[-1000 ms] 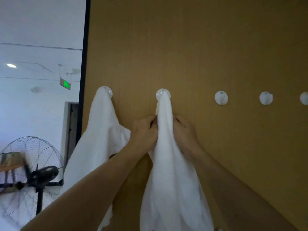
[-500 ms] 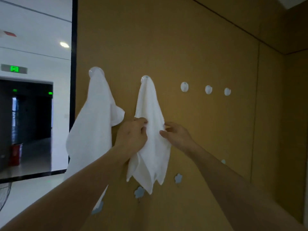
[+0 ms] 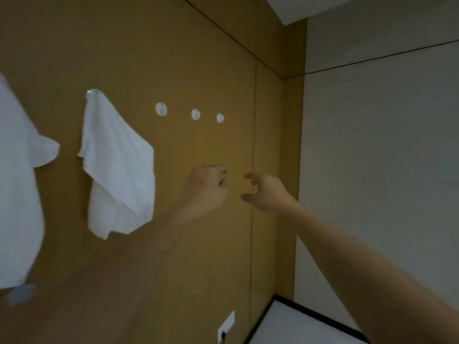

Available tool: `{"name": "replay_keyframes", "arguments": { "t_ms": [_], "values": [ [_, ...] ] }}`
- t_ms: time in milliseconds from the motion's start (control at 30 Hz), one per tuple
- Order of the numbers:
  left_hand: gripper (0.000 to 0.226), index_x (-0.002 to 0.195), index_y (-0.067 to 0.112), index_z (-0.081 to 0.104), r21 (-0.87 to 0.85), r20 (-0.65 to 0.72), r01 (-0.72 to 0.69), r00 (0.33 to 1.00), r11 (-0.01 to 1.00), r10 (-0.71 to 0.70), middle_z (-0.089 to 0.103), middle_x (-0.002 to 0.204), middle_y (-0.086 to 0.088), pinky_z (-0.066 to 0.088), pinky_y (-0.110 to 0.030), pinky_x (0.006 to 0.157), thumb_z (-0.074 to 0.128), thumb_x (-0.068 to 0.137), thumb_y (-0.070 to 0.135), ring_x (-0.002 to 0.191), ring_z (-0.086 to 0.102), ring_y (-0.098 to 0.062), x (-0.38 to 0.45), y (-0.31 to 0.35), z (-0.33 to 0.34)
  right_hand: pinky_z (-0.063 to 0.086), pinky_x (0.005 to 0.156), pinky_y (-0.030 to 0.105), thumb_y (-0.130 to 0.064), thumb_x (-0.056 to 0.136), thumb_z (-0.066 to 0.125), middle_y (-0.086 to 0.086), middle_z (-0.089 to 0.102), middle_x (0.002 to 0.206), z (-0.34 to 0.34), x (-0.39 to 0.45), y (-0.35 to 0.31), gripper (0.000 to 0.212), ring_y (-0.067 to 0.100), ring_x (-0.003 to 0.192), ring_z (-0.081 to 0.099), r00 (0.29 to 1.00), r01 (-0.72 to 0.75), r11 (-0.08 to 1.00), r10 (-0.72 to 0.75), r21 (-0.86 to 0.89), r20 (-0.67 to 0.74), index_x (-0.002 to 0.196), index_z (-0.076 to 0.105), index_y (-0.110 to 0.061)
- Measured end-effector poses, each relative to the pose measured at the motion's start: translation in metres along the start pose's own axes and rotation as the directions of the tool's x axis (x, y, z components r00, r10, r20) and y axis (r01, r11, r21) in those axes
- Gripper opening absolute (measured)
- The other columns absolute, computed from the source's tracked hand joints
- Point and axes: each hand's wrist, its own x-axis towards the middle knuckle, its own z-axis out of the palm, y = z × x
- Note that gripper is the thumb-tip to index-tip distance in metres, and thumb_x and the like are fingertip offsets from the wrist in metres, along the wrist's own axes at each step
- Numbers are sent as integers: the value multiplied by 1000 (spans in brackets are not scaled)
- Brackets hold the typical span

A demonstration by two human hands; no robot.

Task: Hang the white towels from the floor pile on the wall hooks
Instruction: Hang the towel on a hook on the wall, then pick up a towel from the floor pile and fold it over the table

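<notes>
With 2 white towels [image 3: 119, 170] hung on the wall hooks and 3 hooks [image 3: 161, 109] bare, left hand [image 3: 207, 188] and right hand [image 3: 267, 192] hovered loosely spread, empty; fetching another towel seemed next.

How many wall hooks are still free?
3, in a row right of the hung towel: first hook, second hook, third hook. More may lie outside the view.
</notes>
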Motion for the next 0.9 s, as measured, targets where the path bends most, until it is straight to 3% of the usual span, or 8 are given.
{"name": "replay_keyframes", "arguments": {
  "t_ms": [133,233,333,433,667,900],
  "values": [
    [27,116,30,65,-105,42,-106,993,989,111,63,122,4,44,-29,81,57,91,33,107,60,-23,-6,122,53,48,97,34,-39,85,68,5,53,141,-75,-71,91,68,25,126,53,987,-154,985,151,-71,-50,146,42,-25],
    [27,117,29,64,-204,96,-155,979,967,177,61,121,4,43,-29,83,56,92,32,111,56,-23,-23,222,94,48,99,36,-39,86,69,6,56,138,-135,-133,162,67,25,122,55,957,-283,951,270,-128,-105,146,42,-26],
    [29,119,24,64,-280,142,-278,935,919,326,61,123,-1,47,-34,91,56,92,30,114,54,-26,-45,323,130,47,98,34,-39,85,70,6,58,136,-190,-202,229,66,25,121,56,917,-391,903,366,-178,-160,144,44,-24],
    [27,115,27,64,-360,176,-336,892,870,417,61,122,0,49,-34,89,57,91,34,113,55,-24,-70,419,161,46,98,34,-41,85,70,6,59,135,-242,-274,287,66,24,119,57,858,-508,834,465,-217,-219,144,45,-24],
    [34,121,30,61,-565,205,-447,738,693,643,60,125,3,46,-34,89,58,89,39,116,54,-22,-140,633,215,47,101,38,-42,84,70,6,58,135,-351,-436,390,69,24,123,54,669,-739,634,650,-228,-359,144,43,-23],
    [38,127,29,57,-744,159,-493,525,451,836,57,130,2,45,-37,93,56,91,41,121,51,-22,-214,821,252,48,100,38,-41,85,68,7,55,137,-423,-586,465,68,24,122,54,403,-914,372,792,-160,-458,145,41,-23]
  ]
}}
